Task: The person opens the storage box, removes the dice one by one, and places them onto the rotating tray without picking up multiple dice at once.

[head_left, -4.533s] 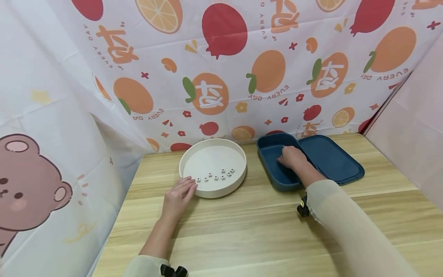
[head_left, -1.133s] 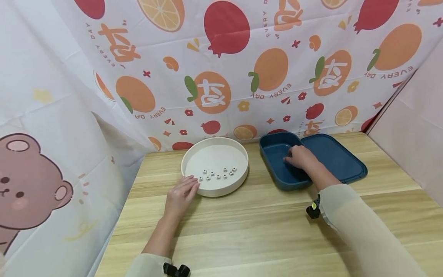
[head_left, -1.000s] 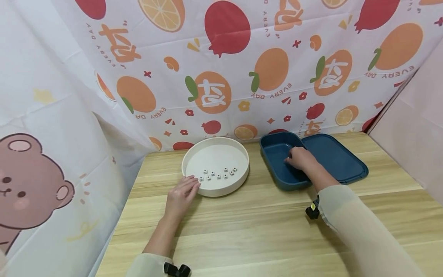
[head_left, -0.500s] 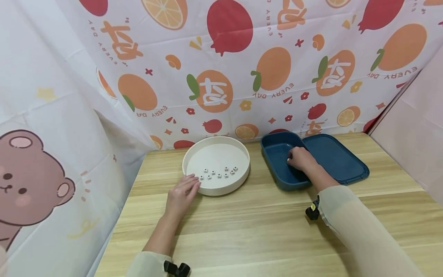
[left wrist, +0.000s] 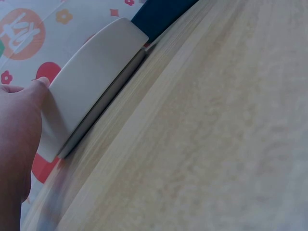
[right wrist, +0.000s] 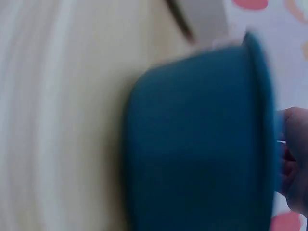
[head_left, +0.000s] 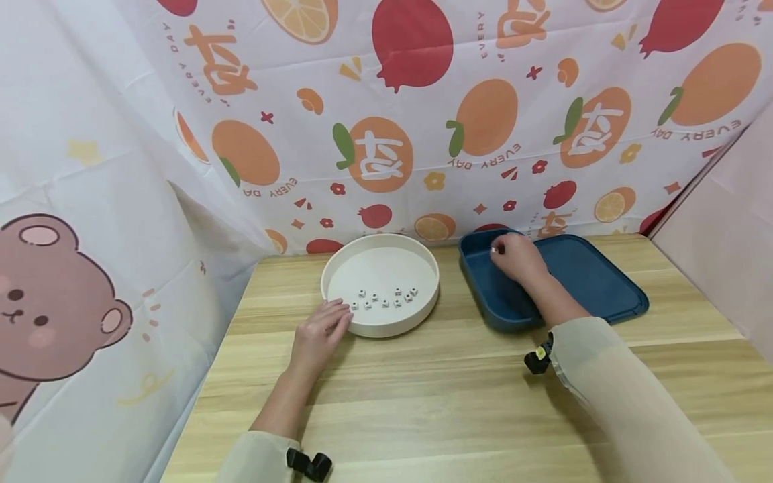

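A round white tray (head_left: pixel 380 327) stands on the table, with several small white dice (head_left: pixel 385 303) spread over the near half of its floor. My left hand (head_left: pixel 320 332) holds the tray's near-left rim, fingers over the edge; the left wrist view shows the thumb (left wrist: pixel 41 83) at the top of the outer wall. My right hand (head_left: pixel 519 258) is over the far part of a deep blue box (head_left: pixel 483 302), thumb and forefinger pinching a small white die (head_left: pixel 495 250). In the right wrist view the blurred box wall partly hides that hand.
A flat blue lid (head_left: pixel 588 275) lies on the wooden table (head_left: pixel 410 396) right of the box, close against it. Behind the tray and box hangs a fruit-print cloth (head_left: pixel 386 215); a white bear-print cloth (head_left: pixel 151 268) hangs at the left.
My right hand has risen from low inside the blue box and moved toward its far end, a white die now showing at its fingertips. My left hand has stayed on the tray rim.
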`<state>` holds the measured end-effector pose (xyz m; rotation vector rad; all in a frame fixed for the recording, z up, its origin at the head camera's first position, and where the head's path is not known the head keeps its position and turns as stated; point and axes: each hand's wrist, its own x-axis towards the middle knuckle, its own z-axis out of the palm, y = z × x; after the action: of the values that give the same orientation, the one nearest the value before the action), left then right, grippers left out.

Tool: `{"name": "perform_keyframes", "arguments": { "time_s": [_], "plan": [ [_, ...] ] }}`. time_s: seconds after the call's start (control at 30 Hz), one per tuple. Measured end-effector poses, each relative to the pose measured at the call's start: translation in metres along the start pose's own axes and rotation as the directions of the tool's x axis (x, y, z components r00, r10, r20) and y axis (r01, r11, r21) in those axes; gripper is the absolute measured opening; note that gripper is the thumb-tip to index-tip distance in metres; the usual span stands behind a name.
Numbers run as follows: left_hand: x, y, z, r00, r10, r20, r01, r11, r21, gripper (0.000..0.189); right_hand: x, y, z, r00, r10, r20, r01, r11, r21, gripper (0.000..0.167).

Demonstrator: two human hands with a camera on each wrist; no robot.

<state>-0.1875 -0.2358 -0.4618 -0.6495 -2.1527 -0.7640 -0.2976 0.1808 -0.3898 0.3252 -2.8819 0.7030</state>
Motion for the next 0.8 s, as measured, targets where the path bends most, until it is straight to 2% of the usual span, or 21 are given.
{"name": "perform_keyframes", "arguments": {
  "time_s": [0.07, 0.13, 0.27, 0.4, 0.6, 0.8],
  "plan": [
    [0.001, 0.000, -0.001, 1.000, 0.001, 0.001, -0.001, 1.000, 0.003, 0.013, 0.007, -0.020, 0.000, 0.998, -0.048, -0.034, 0.048, 0.999, 0.017, 0.019],
    [0.002, 0.000, -0.002, 1.000, -0.001, 0.007, 0.001, 1.000, 0.003, 0.013, 0.013, -0.042, 0.002, 0.994, -0.104, -0.017, 0.105, 0.994, 0.032, 0.020],
    [0.002, 0.000, -0.002, 1.000, -0.012, 0.025, 0.012, 1.000, -0.006, 0.013, 0.025, -0.083, 0.015, 0.974, -0.210, 0.080, 0.207, 0.977, 0.049, 0.022],
    [0.001, 0.001, -0.002, 0.999, -0.023, 0.035, 0.023, 1.000, -0.003, 0.013, 0.034, -0.108, 0.040, 0.948, -0.258, 0.188, 0.257, 0.966, 0.031, 0.023],
    [-0.001, 0.001, -0.002, 1.000, -0.012, 0.019, 0.011, 1.000, 0.013, 0.012, 0.039, -0.131, 0.073, 0.913, -0.245, 0.326, 0.265, 0.964, -0.017, 0.018],
    [0.000, 0.003, -0.004, 1.000, -0.007, 0.016, 0.007, 1.000, 0.010, 0.012, 0.038, -0.145, 0.089, 0.913, -0.188, 0.361, 0.216, 0.976, -0.039, 0.008]
  ]
}}
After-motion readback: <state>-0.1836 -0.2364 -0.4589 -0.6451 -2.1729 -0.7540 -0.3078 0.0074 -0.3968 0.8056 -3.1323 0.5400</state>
